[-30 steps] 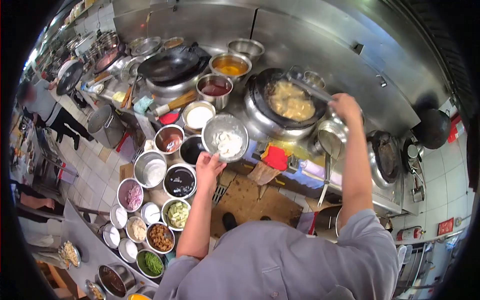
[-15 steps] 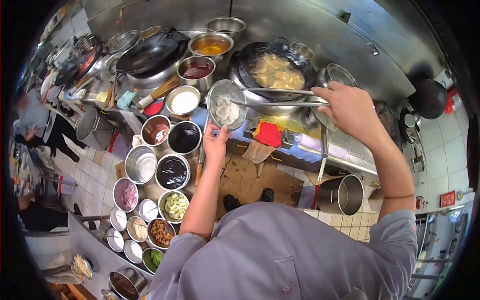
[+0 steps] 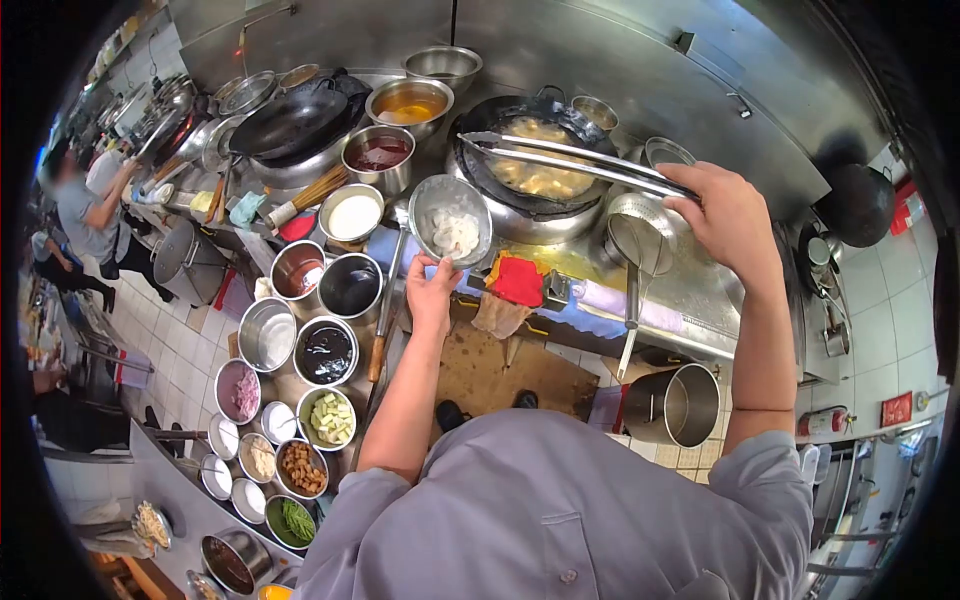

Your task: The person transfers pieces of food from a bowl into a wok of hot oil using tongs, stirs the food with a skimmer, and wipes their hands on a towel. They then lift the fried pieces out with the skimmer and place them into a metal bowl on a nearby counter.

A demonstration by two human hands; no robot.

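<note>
My left hand (image 3: 430,292) grips the lower rim of a small metal bowl (image 3: 424,202). Pale, white-coated pieces (image 3: 456,234) lie inside it. Long metal tongs (image 3: 590,164) are held in my right hand (image 3: 730,212), with its fingers closed round the handle end. The tips of the tongs point left, over the near-left rim of a black wok (image 3: 474,178), just above the bowl. Whether the tips hold anything is not visible. In the wok, golden pieces (image 3: 538,182) sit in bubbling oil.
Left of the bowl stand a pan of white liquid (image 3: 355,214), a pot of red liquid (image 3: 380,155) and a bowl of orange liquid (image 3: 408,106). Several ingredient containers (image 3: 327,350) line the left counter. A handled strainer (image 3: 640,240) rests right of the wok. Another person (image 3: 90,205) stands far left.
The tongs' tips have left the bowl and swung up over the wok's rim. My right hand has shifted slightly right, while the bowl stays in my left hand.
</note>
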